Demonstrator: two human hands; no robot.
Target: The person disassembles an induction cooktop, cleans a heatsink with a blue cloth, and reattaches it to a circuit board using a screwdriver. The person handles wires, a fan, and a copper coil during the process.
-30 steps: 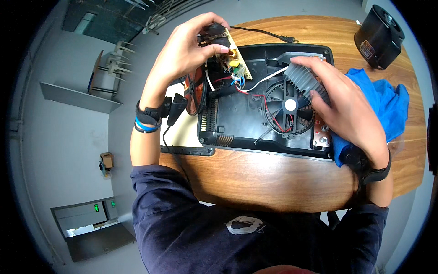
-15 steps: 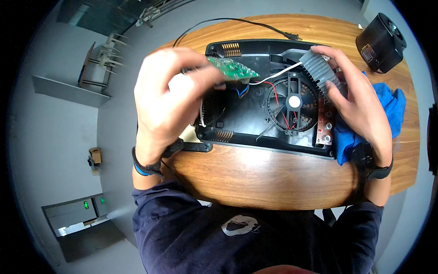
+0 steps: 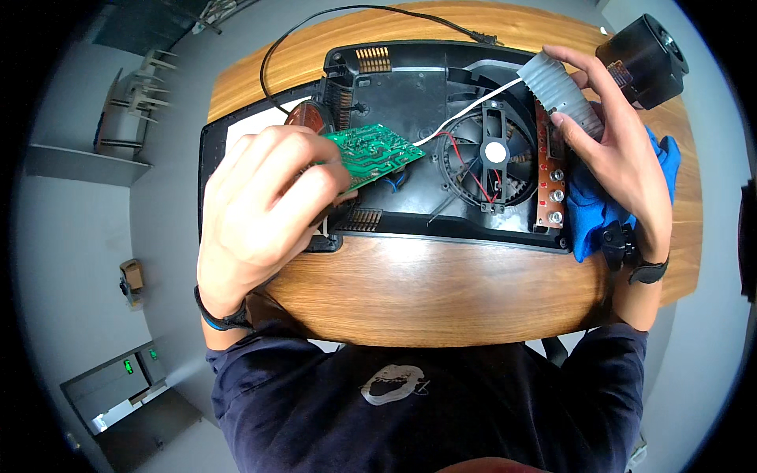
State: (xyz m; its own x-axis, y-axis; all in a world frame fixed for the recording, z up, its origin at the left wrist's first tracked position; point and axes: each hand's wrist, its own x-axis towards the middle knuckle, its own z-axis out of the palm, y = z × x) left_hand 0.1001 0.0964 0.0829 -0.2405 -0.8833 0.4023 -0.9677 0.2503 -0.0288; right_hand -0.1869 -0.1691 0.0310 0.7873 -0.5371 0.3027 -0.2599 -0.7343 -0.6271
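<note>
The board (image 3: 377, 151) is over the near-left part of the housing (image 3: 402, 98), green track side facing up, immediately right of the left hand (image 3: 264, 201). The left hand is closed on the board's left end with fingers curled; its thumb is hidden, so the underside contact cannot be confirmed. The board's long axis extends right from this grip, its free end directed toward the fan (image 3: 495, 151) but apart from it. The right hand (image 3: 619, 130) is well apart from the board, at the far-right corner of the housing. It grips the heat sink (image 3: 561, 96), opened only to the width of that part: fingers at the far side, thumb on the near-left side against the fins. The heat sink's long axis slants from far left to near right, above the far end of the control strip (image 3: 550, 185); whether it also rests on the housing cannot be told. A white lead (image 3: 473, 109) spans the gap between the board's right end and the heat sink's far-left end. A blue cloth (image 3: 590, 209) lies just right of the housing on the table (image 3: 441, 276).
</note>
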